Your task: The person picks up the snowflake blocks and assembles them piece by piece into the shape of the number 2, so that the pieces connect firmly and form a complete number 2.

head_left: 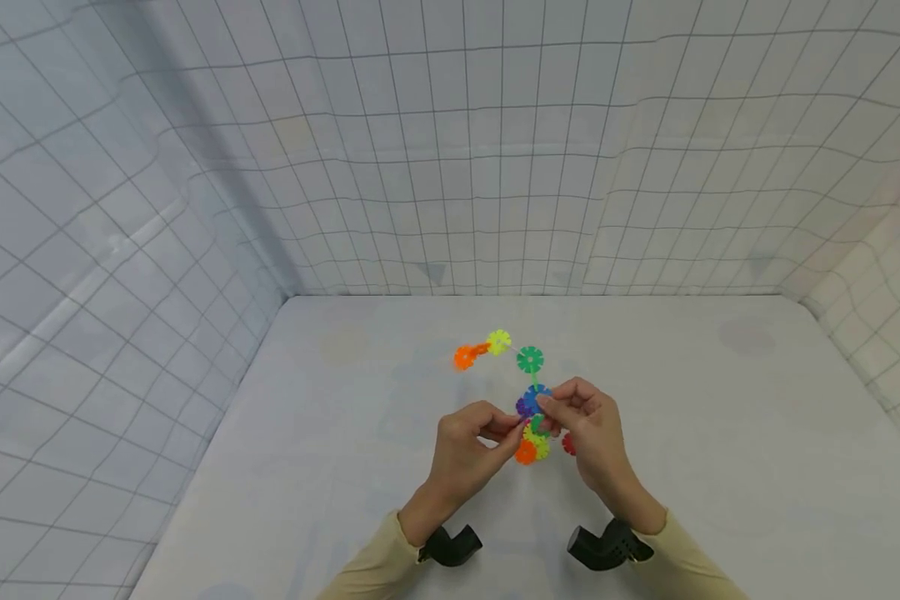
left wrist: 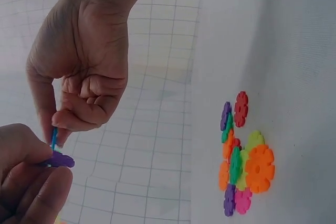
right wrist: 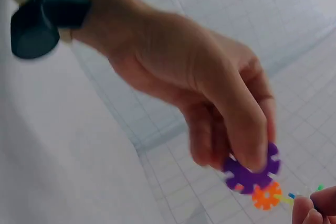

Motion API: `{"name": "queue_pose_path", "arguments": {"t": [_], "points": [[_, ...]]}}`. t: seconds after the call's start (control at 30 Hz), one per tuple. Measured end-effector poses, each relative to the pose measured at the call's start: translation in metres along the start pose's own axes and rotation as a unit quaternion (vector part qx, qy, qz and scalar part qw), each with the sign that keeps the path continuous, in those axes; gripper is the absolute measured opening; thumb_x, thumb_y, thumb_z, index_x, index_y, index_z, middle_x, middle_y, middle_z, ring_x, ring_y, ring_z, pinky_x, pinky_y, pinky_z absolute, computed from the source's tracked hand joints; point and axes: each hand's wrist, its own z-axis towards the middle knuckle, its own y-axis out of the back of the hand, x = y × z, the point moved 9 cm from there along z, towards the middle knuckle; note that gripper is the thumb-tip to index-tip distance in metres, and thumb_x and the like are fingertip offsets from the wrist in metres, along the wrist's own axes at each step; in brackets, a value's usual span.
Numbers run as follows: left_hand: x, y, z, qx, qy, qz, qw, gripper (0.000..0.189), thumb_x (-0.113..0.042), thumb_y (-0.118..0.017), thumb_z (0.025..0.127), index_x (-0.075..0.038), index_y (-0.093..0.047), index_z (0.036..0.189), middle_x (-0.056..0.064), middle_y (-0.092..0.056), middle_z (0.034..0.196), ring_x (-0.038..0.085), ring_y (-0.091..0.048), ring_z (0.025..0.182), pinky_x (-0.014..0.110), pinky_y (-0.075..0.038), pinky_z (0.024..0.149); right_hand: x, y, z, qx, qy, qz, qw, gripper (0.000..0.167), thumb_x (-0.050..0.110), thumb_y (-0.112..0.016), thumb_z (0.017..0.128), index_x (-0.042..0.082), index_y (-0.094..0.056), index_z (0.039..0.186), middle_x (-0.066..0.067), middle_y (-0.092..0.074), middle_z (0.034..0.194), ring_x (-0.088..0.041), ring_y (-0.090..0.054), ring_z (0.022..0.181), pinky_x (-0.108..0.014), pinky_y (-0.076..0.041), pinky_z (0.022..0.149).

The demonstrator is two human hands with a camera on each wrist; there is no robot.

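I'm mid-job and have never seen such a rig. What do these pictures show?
There is no machine: a person works bare-handed. The wide picture comes from the head, looking forward and down; the two close ones come from the left and right wrists. The left hand pinches a purple disc, notched round its edge. The right hand pinches a blue disc, which seems linked to a chain of coloured discs. More discs, including orange, green, pink and red ones, lie on the white surface.
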Motion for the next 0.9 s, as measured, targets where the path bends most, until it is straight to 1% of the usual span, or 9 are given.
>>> {"name": "queue_pose_path", "arguments": {"t": [0.1, 0.17, 0.3, 0.37, 0.47, 0.53, 0.63, 0.8, 0.9], "points": [[0.004, 0.001, 0.0, -0.004, 0.028, -0.023, 0.9993, 0.015, 0.002, -0.078, 0.074, -0.005, -0.065, 0.078, 0.004, -0.066, 0.075, 0.006, -0.065, 0.062, 0.016, -0.051, 0.056, 0.005, 0.014, 0.002, -0.048, 0.014, 0.007, 0.9987, 0.016, 0.0, -0.064, 0.088, -0.012, -0.054, 0.086, -0.011, -0.062, 0.067, -0.018, -0.059, 0.054, -0.025, -0.053, 0.055], [0.01, 0.001, -0.001, -0.01, 0.07, -0.069, 0.9952, 0.015, 0.003, -0.077, 0.075, -0.003, -0.065, 0.081, 0.006, -0.068, 0.075, 0.009, -0.066, 0.062, 0.02, -0.053, 0.055, 0.006, 0.018, 0.003, -0.058, 0.01, 0.014, 0.9982, 0.015, 0.0, -0.064, 0.089, -0.011, -0.054, 0.086, -0.01, -0.063, 0.068, -0.018, -0.06, 0.056, -0.024, -0.053, 0.057], [0.014, 0.001, 0.002, -0.027, 0.148, -0.163, 0.9751, 0.017, 0.007, -0.073, 0.078, 0.006, -0.065, 0.092, 0.014, -0.068, 0.075, 0.023, -0.068, 0.063, 0.031, -0.055, 0.057, 0.002, 0.014, 0.002, -0.04, -0.015, 0.014, 0.999, 0.016, 0.002, -0.064, 0.089, -0.01, -0.054, 0.087, -0.012, -0.063, 0.069, -0.018, -0.06, 0.057, -0.026, -0.053, 0.059], [0.01, 0.002, 0.004, -0.033, 0.169, -0.174, 0.9695, 0.017, 0.009, -0.072, 0.078, 0.008, -0.064, 0.093, 0.016, -0.067, 0.074, 0.027, -0.068, 0.063, 0.032, -0.056, 0.058, 0.0, 0.009, 0.001, -0.031, -0.02, 0.016, 0.9992, 0.016, 0.003, -0.064, 0.089, -0.01, -0.054, 0.088, -0.012, -0.063, 0.069, -0.017, -0.06, 0.057, -0.026, -0.053, 0.059], [0.002, 0.005, 0.008, -0.042, 0.181, -0.16, 0.9695, 0.014, 0.01, -0.072, 0.077, 0.009, -0.064, 0.088, 0.017, -0.067, 0.074, 0.028, -0.068, 0.063, 0.031, -0.056, 0.058, -0.002, 0.003, -0.001, -0.023, -0.023, 0.028, 0.9991, 0.017, 0.002, -0.065, 0.089, -0.01, -0.054, 0.089, -0.01, -0.063, 0.069, -0.016, -0.06, 0.057, -0.025, -0.053, 0.057], [0.001, 0.006, 0.008, -0.048, 0.182, -0.146, 0.9711, 0.012, 0.01, -0.073, 0.076, 0.009, -0.064, 0.084, 0.016, -0.066, 0.074, 0.026, -0.067, 0.062, 0.03, -0.055, 0.057, -0.003, -0.001, -0.003, -0.02, -0.026, 0.035, 0.9989, 0.017, 0.003, -0.065, 0.089, -0.009, -0.054, 0.088, -0.009, -0.063, 0.068, -0.015, -0.06, 0.056, -0.024, -0.052, 0.056], [-0.003, 0.007, 0.009, -0.056, 0.162, -0.13, 0.9767, 0.013, 0.011, -0.074, 0.074, 0.008, -0.064, 0.081, 0.017, -0.066, 0.074, 0.023, -0.068, 0.062, 0.03, -0.055, 0.057, -0.005, -0.003, -0.006, -0.022, -0.03, 0.038, 0.9986, 0.016, 0.004, -0.066, 0.088, -0.007, -0.054, 0.087, -0.009, -0.062, 0.067, -0.014, -0.059, 0.055, -0.024, -0.051, 0.054], [-0.017, 0.01, 0.01, -0.072, 0.076, -0.08, 0.9913, 0.016, 0.015, -0.075, 0.071, 0.007, -0.064, 0.079, 0.015, -0.066, 0.074, 0.019, -0.067, 0.063, 0.027, -0.055, 0.057, -0.003, -0.005, -0.008, -0.015, -0.026, 0.03, 0.9991, 0.019, 0.003, -0.067, 0.087, -0.01, -0.054, 0.087, -0.013, -0.061, 0.066, -0.017, -0.058, 0.053, -0.024, -0.05, 0.051], [-0.026, 0.011, 0.011, -0.077, 0.031, -0.052, 0.9951, 0.018, 0.016, -0.075, 0.069, 0.006, -0.064, 0.079, 0.013, -0.065, 0.072, 0.017, -0.067, 0.062, 0.024, -0.054, 0.058, 0.0, -0.007, -0.009, -0.003, -0.018, 0.022, 0.9996, 0.019, 0.003, -0.067, 0.087, -0.011, -0.054, 0.086, -0.016, -0.061, 0.067, -0.02, -0.058, 0.053, -0.025, -0.051, 0.051]]}}
